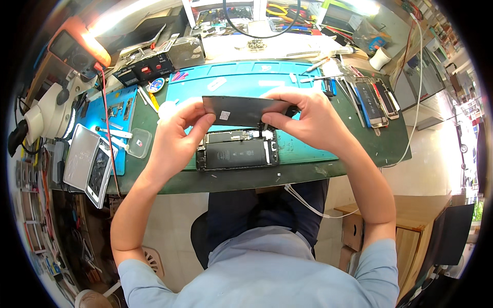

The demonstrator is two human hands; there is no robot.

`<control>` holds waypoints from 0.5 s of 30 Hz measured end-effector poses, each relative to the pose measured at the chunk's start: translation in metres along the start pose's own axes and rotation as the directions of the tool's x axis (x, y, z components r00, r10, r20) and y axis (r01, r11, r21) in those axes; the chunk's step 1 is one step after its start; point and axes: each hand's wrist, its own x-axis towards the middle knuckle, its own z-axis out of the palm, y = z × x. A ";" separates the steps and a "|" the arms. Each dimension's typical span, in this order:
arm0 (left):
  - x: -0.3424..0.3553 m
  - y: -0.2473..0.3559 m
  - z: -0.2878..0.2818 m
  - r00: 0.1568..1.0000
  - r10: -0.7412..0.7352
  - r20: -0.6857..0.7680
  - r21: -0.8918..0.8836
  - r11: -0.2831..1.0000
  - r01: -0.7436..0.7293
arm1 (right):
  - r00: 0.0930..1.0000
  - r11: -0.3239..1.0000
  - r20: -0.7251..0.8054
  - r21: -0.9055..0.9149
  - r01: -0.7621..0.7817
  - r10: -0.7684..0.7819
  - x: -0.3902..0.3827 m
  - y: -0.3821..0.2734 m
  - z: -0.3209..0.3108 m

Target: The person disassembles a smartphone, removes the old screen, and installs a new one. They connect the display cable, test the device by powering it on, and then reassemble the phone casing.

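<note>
Both hands, the left hand (pixel 177 131) and the right hand (pixel 303 120), pinch the ends of a dark screen panel (pixel 241 110), fingers closed on it. It hangs just above the opened phone (pixel 236 154) lying on the blue mat (pixel 246 77). Two more phones (pixel 377 100) rest on the surface (pixel 390 143) at two o'clock.

Screen panel (pixel 239 110) held between left hand (pixel 177 136) and right hand (pixel 308 120), above opened phone (pixel 237 153) on mat (pixel 257 82). Microscope (pixel 49 115) far left; two phones (pixel 377 102) right; tools (pixel 321 64) behind.
</note>
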 end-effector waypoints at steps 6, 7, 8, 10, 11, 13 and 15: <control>-0.038 -0.014 0.013 0.940 0.334 -0.073 0.456 0.849 -0.266 | 1.000 0.988 -0.022 0.151 0.015 -0.012 0.021 0.025 0.011; -0.043 -0.010 0.023 0.925 0.379 0.031 0.494 0.798 -0.344 | 1.000 0.987 -0.012 0.161 0.023 -0.021 0.024 0.028 0.013; -0.046 -0.007 0.032 0.927 0.364 0.091 0.502 0.787 -0.359 | 0.993 0.981 -0.046 0.155 0.115 -0.109 0.025 0.038 0.018; -0.050 -0.007 0.044 0.941 0.294 0.168 0.553 0.762 -0.337 | 0.987 0.984 -0.113 0.126 0.127 -0.113 0.021 0.043 0.020; -0.050 -0.007 0.044 0.940 0.280 0.196 0.573 0.745 -0.341 | 0.982 0.985 -0.146 0.112 0.133 -0.116 0.019 0.045 0.021; -0.049 -0.007 0.043 0.936 0.249 0.251 0.612 0.708 -0.352 | 0.957 0.975 -0.262 0.143 0.169 -0.127 0.018 0.053 0.023; -0.050 -0.009 0.044 0.929 0.262 0.261 0.603 0.707 -0.369 | 0.940 0.968 -0.314 0.161 0.190 -0.132 0.017 0.054 0.021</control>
